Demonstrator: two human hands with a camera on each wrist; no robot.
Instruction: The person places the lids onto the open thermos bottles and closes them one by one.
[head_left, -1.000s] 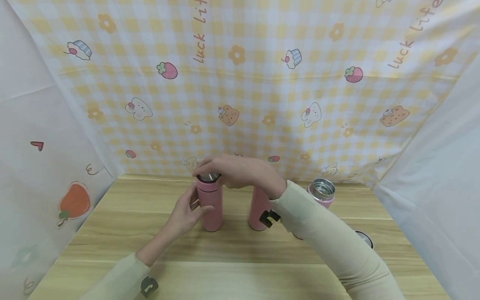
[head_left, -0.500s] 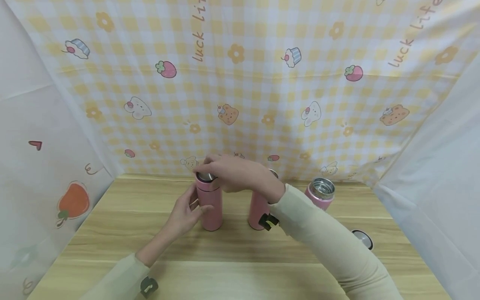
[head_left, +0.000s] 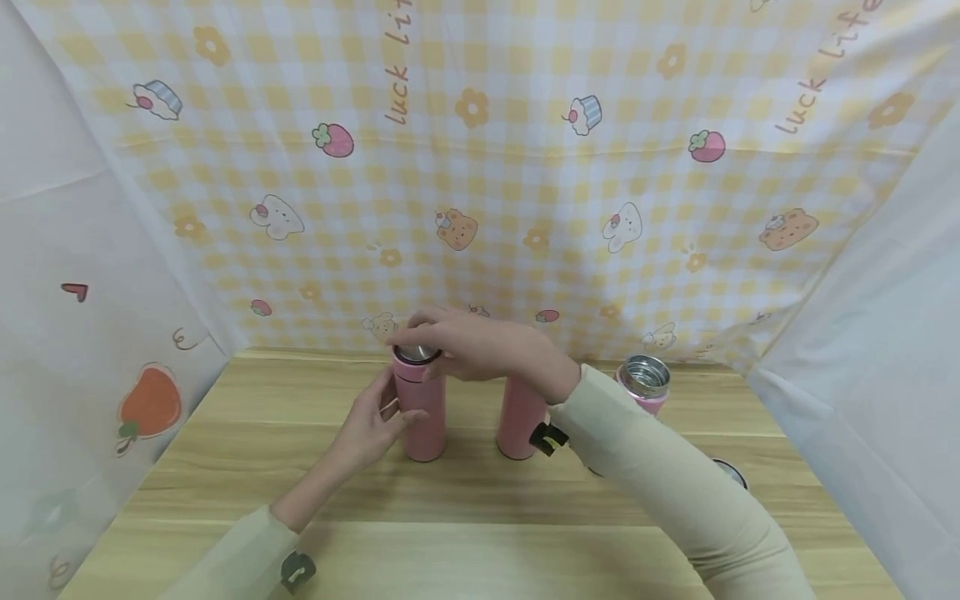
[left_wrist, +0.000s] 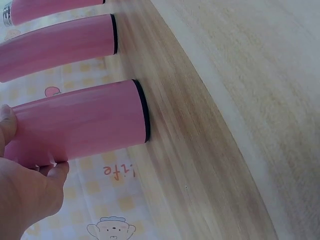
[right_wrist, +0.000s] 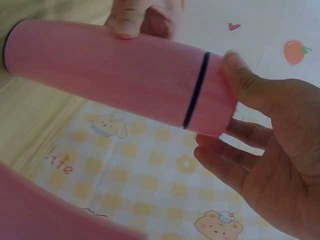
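Observation:
A pink thermos stands upright on the wooden table, left of centre in the head view. My left hand holds its body from the left, the thumb across the front. From above, my right hand grips the thermos lid, which sits on top and has a shiny metal disc. In the right wrist view, thumb and fingers lie on either side of the lid, above a dark seam. A second pink thermos stands just right of the first; my right hand and forearm hide its top.
Farther right stands a pink thermos without a lid, its metal mouth showing and its lower part behind my right sleeve. A loose round lid lies on the table nearby. A checked yellow cloth hangs behind.
My right hand and wrist have turned slightly back and forth at the lid. The left hand and the thermos stay in place.

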